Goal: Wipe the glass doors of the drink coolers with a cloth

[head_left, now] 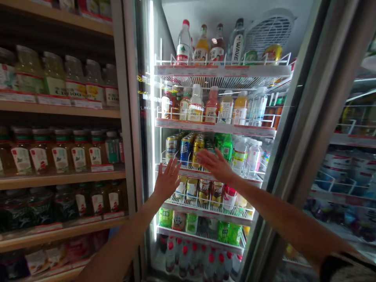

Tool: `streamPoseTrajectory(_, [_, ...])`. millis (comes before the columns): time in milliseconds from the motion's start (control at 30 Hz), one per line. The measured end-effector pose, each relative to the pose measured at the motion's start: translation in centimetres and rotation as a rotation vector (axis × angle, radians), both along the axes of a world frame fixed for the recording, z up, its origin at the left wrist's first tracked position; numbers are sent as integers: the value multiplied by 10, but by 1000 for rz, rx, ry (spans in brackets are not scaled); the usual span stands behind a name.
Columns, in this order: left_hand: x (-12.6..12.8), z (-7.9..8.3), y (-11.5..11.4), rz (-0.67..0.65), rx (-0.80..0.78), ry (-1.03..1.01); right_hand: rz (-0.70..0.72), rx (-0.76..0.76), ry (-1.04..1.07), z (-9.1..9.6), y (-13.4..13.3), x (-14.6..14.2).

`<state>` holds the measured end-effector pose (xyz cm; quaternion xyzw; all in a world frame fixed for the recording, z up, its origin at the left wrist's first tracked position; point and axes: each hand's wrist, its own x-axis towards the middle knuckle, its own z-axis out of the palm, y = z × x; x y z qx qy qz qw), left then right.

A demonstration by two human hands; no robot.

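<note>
Both my hands reach toward a lit drinks fridge, and neither holds anything. My left hand (168, 181) is stretched out with its fingers apart, in front of the left part of the middle shelves. Higher and to the right, my right hand (216, 162) has its fingers extended, partly hiding the cans behind it. Nearest to the hands in view are a gold can (197, 149), a blue can (185, 149) and a pale can with a gold top (171, 148). Green bottles (227, 147) stand just right of my right hand. Whether either hand touches anything, I cannot tell.
Wire racks with a white front edge (223, 71) hold bottles and cans. Red-capped bottles (185, 258) fill the fridge bottom. A metal door frame (305, 156) stands at right. Wooden shelves (58, 178) with jars line the left. Another glass-fronted cooler (346, 172) is beyond the frame.
</note>
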<state>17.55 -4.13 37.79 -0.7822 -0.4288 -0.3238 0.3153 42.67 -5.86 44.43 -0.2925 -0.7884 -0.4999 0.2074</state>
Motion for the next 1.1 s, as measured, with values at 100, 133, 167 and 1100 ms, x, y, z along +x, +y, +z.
streamPoseTrajectory(100, [-2,-2,2,-1,-9,-25,-110,74,304,46,9,-1])
streamPoseTrajectory(133, [-2,-3,2,0,-11,-39,-117,69,334,50,10,-2])
streamPoseTrajectory(167, [-1,-5,1,3,-14,-52,-106,49,312,47,11,-4])
streamPoseTrajectory(1100, [212,31,-30,-338,79,-826,74,113,266,14,-47,99])
